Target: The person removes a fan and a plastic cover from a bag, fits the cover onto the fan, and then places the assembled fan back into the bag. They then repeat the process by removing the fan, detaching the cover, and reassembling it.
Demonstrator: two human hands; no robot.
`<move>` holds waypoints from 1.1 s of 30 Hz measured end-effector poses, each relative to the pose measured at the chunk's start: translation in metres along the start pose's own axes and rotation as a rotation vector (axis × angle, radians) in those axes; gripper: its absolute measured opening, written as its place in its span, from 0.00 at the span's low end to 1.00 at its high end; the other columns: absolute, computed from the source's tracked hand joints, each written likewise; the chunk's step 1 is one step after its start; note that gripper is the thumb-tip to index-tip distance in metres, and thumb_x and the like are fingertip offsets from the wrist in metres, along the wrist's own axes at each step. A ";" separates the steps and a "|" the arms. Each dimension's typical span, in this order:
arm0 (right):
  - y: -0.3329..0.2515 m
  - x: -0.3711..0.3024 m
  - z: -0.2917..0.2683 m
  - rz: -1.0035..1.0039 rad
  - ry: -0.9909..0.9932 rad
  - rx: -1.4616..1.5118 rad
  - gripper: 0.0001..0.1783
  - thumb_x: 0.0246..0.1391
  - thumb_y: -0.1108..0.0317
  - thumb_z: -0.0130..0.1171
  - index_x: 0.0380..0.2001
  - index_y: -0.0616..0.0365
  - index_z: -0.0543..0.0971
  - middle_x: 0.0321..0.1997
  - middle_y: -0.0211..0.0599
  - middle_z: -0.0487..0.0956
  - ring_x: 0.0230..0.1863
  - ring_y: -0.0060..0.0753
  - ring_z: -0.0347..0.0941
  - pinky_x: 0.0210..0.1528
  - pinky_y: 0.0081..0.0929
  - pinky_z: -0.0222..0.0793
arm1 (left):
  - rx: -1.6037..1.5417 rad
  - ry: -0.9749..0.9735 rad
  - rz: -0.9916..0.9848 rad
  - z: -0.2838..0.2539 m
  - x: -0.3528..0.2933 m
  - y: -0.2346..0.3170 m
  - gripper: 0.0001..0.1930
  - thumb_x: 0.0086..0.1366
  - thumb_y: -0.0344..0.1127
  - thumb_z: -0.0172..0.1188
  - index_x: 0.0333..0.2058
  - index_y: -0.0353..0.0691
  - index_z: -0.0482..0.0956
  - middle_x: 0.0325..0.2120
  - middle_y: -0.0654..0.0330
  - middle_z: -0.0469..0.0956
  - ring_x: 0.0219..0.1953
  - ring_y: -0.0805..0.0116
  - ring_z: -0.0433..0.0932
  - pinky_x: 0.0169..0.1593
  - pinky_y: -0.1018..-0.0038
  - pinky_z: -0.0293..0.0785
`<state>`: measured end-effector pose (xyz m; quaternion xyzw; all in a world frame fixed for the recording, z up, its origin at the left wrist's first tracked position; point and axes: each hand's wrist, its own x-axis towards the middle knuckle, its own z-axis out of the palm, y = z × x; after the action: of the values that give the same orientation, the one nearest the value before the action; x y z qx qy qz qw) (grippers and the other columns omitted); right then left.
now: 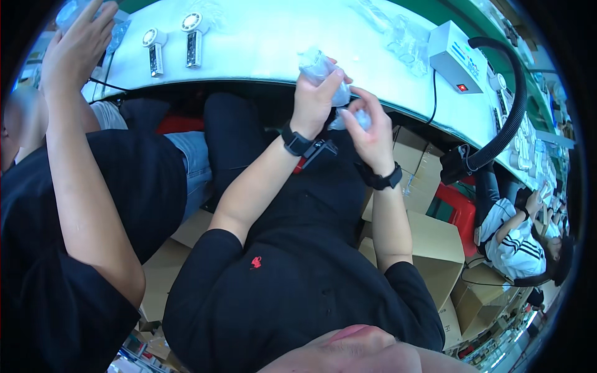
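Observation:
My left hand (313,105) is wrapped round a clear plastic bag (317,67) with a pale thing in it, just over the near edge of the white worktable (261,50). What lies inside the bag cannot be made out. Close by on the right, my right hand (373,133) has its thumb and fingers curled in on a bunched piece of clear plastic film (357,118). Whether this piece is part of the same bag is unclear. Both wrists wear dark bands.
Two white handheld devices with round heads (193,40) lie at the table's far left. Loose clear bags (404,43), a white box with a red switch (457,59) and a black flexible hose (516,105) are at right. A co-worker's arm (81,155) reaches up on the left; cardboard boxes (429,242) stand below.

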<state>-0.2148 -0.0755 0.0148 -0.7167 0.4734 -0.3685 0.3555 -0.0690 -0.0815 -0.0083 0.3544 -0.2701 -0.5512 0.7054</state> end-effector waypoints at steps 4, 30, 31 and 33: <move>-0.023 0.003 -0.025 -0.027 -0.085 0.052 0.18 0.54 0.69 0.61 0.49 0.58 0.77 0.32 0.37 0.78 0.34 0.29 0.75 0.40 0.24 0.70 | 0.656 -0.038 0.174 -0.020 -0.012 0.021 0.13 0.66 0.35 0.60 0.45 0.37 0.71 0.37 0.59 0.78 0.39 0.69 0.80 0.43 0.71 0.77; 0.007 -0.057 0.031 0.174 -0.294 0.824 0.07 0.60 0.74 0.56 0.39 0.64 0.80 0.38 0.34 0.79 0.38 0.23 0.74 0.41 0.21 0.69 | -0.222 -0.062 -0.167 0.005 -0.074 0.028 0.17 0.63 0.31 0.62 0.49 0.42 0.68 0.35 0.60 0.75 0.37 0.67 0.78 0.47 0.68 0.77; 0.008 -0.058 0.032 0.162 -0.299 0.829 0.07 0.60 0.74 0.56 0.39 0.64 0.80 0.38 0.34 0.79 0.38 0.23 0.74 0.41 0.21 0.69 | -0.215 -0.064 -0.155 0.006 -0.073 0.027 0.17 0.63 0.31 0.62 0.49 0.42 0.68 0.35 0.60 0.75 0.37 0.67 0.78 0.47 0.68 0.77; 0.006 -0.062 0.034 0.084 -0.164 0.734 0.05 0.60 0.74 0.57 0.36 0.64 0.80 0.39 0.35 0.79 0.38 0.22 0.74 0.40 0.21 0.69 | -0.306 -0.009 -0.161 0.007 -0.076 0.019 0.17 0.63 0.32 0.62 0.49 0.43 0.68 0.35 0.61 0.75 0.36 0.68 0.78 0.48 0.67 0.76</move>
<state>-0.2052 -0.0132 -0.0187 -0.5485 0.3088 -0.4402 0.6403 -0.0818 -0.0068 0.0118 0.2606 -0.1570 -0.6423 0.7035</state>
